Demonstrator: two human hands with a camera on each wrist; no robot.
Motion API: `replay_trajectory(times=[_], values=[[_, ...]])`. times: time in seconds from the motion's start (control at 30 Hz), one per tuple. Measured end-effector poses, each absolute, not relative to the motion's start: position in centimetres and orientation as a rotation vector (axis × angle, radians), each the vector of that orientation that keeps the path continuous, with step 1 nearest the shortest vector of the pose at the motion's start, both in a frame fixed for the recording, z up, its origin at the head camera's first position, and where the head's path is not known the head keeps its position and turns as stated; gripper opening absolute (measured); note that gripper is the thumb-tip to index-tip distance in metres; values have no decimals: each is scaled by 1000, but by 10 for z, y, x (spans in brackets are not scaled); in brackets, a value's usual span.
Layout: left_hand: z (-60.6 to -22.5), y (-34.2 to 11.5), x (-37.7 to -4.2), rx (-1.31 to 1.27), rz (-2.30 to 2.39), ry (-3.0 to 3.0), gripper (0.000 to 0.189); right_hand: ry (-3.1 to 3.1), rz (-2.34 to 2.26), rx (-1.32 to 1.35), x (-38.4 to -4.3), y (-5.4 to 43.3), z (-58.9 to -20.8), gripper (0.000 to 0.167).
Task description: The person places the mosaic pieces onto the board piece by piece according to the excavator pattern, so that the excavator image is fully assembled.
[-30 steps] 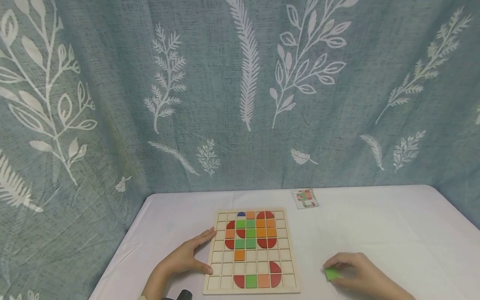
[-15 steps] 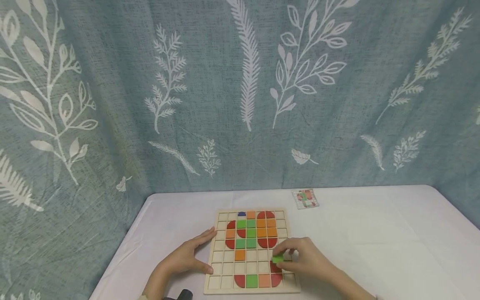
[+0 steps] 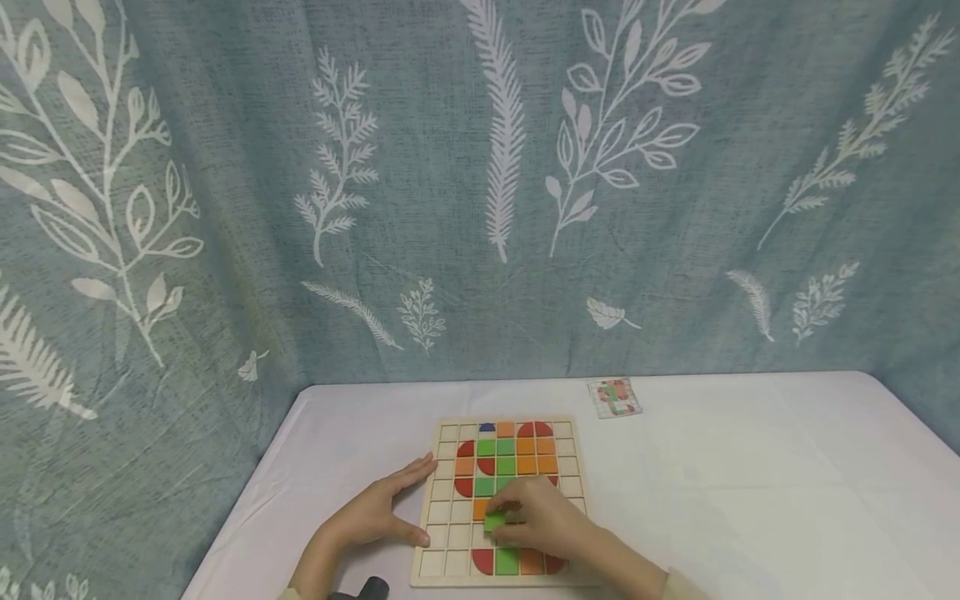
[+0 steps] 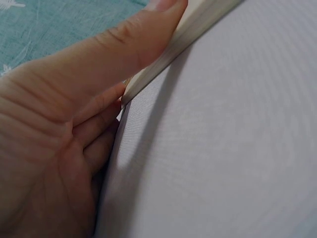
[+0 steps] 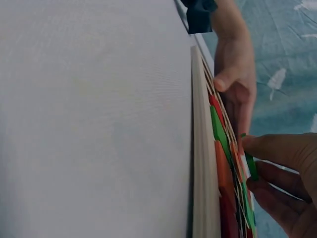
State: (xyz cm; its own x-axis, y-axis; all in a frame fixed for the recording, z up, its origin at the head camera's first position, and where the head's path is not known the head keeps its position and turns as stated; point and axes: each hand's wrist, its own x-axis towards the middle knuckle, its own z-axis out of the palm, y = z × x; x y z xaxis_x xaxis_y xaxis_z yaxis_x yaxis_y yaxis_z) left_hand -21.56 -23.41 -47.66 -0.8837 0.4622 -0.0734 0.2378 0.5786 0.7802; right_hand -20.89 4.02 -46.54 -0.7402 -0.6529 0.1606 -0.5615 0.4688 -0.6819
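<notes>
A wooden grid board [image 3: 437,563] lies on the white table, some cells filled with green, orange and red pieces and one blue piece. My right hand [image 3: 547,518] pinches a bright green square tile [image 3: 494,522] between thumb and fingers, over the lower middle of the board, just below an orange tile [image 3: 480,508]. The right wrist view shows this green tile [image 5: 251,166] on edge at the fingertips. My left hand [image 3: 373,512] rests against the board's left side, thumb and fingers spread along it; its thumb touches the board's edge in the left wrist view. My right hand covers several cells.
Behind the board, to the right, lies a small pattern card [image 3: 615,398] with coloured shapes. A dark object [image 3: 372,588] shows at the bottom edge near my left forearm. A patterned blue-green curtain [image 3: 465,208] hangs behind the table [image 3: 750,483].
My right hand has carried the green tile leftward from the table at the right, across the board's right edge, to the lower middle cells. The left hand has kept its place.
</notes>
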Motion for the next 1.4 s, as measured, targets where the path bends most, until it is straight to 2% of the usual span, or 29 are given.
replay_trajectory(times=[0.43, 0.97, 1.23, 1.4], values=[[-475, -234, -214, 585, 1205, 2542, 99, 2652, -957, -1203, -205, 25, -464, 18], [-477, -233, -216, 604, 1198, 2545, 100, 2608, -763, -1369, -207, 27, -459, 9], [-476, -233, -215, 613, 1185, 2538, 99, 2636, -627, -1439, -204, 29, -456, 20], [-476, -232, -215, 618, 1177, 2543, 99, 2632, -589, -1499, -203, 31, -456, 19]])
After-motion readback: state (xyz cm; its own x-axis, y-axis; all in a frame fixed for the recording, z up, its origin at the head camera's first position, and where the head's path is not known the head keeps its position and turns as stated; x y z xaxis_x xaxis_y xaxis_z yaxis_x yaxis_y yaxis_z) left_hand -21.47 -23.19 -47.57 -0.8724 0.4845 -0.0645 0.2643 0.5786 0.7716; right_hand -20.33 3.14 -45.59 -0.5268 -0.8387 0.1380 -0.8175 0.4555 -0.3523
